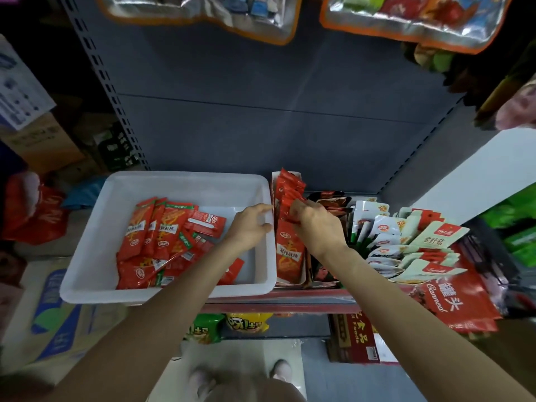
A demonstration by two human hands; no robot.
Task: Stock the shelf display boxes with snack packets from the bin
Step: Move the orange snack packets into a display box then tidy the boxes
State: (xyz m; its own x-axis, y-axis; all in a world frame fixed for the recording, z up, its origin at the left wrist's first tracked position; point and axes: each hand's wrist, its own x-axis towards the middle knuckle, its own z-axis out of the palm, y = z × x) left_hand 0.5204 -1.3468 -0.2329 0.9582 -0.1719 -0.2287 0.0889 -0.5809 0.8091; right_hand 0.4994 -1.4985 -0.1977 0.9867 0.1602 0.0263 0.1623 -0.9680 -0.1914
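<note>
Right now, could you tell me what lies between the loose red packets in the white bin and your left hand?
In the head view, only bare bin floor separates the loose red packets from the left hand.

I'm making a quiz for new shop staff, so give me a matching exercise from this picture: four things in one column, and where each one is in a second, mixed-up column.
Things
1. white bin
2. left hand
3. right hand
4. white packets

Places
A. on the red packets in the display box
B. far right of the shelf
C. left of the shelf, holding loose red packets
D. at the bin's right rim

Pairs: 1-C, 2-D, 3-A, 4-B
</note>
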